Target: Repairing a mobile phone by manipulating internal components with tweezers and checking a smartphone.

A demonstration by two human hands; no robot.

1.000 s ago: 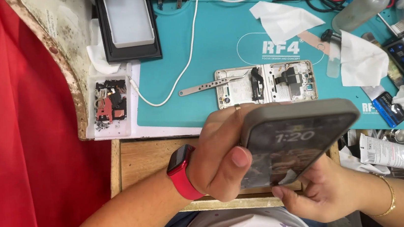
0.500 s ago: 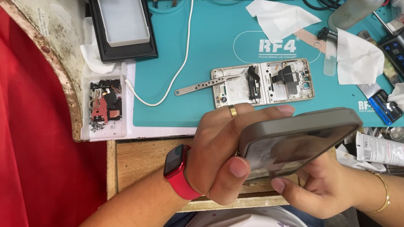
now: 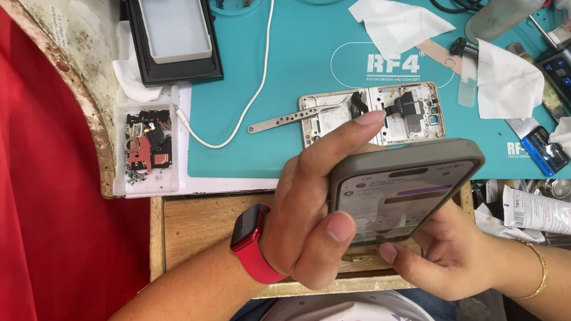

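Both hands hold one phone (image 3: 403, 187) up above the near edge of the worktop (image 3: 194, 225). The phone is in a grey case, its screen is lit, and it is tilted. The left hand (image 3: 311, 214) has its fingers (image 3: 339, 141) curled around the left end of the phone, with the thumb pressed on the front near the bottom corner. This arm wears a red watch (image 3: 252, 244). The right hand (image 3: 448, 253) is under the phone, and its fingers are bent up to hold the lower edge. That wrist has a thin gold bracelet (image 3: 537, 276). Behind the phone, a blue-green mat (image 3: 267, 113) lies on the worktop. An opened phone (image 3: 372, 114) with its insides showing lies in the middle of the mat, with metal tweezers (image 3: 281, 119) just beside it. A small white tray of tiny parts (image 3: 148, 149) sits by the left edge of the mat.
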